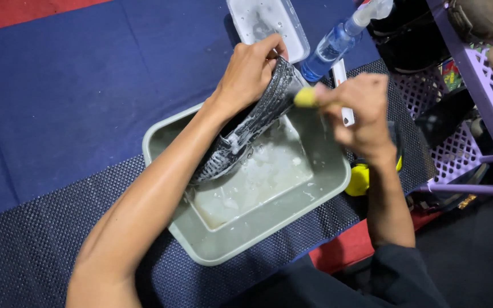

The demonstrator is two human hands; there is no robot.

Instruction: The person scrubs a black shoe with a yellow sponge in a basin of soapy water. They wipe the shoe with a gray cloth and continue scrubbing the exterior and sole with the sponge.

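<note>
Over grey basin [258, 228]: left hand [249, 71] gripped soapy shoe [246, 134]; right hand [355, 108] clenched yellow brush [305, 98]. Risk: slick sole slipping, suds splashing out.

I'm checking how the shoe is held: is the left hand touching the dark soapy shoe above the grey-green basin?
Touching. The head view shows the left hand wrapped over the upper end of the dark soapy shoe, fingers curled onto it above the grey-green plastic basin.
</note>
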